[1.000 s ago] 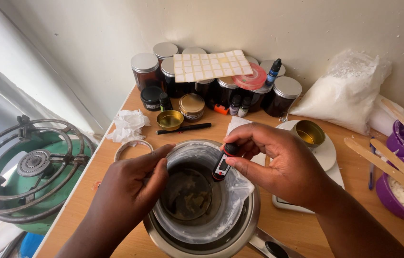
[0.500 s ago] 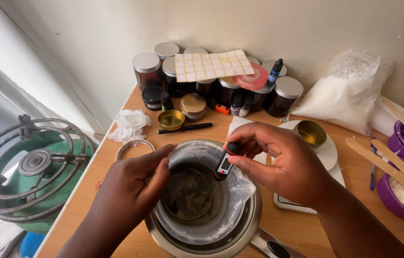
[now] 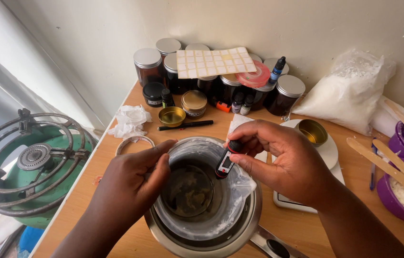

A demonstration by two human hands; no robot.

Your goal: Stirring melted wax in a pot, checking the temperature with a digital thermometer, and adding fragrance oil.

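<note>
wooden table (image 3: 302,224) against a pale wall holds a steel pot (image 3: 211,243) with a plastic-lined jug (image 3: 202,191) inside. left hand (image 3: 132,184) grips the jug's rim; right hand (image 3: 283,160) pinches a small black thermometer (image 3: 225,162), tilted over the jug's mouth.

The probe thermometer (image 3: 224,164) was kept in the right hand's (image 3: 283,162) grip but was raised slightly and shifted rightward over the steel pot (image 3: 240,231).

We cannot see the probe of the black thermometer (image 3: 224,164), sunk in the pot (image 3: 202,239), whose near rim the bottom edge cuts off. The purple bowl (image 3: 402,200) runs off the right edge, and the sheet of white tiles (image 3: 216,62) hides several jar lids.
</note>
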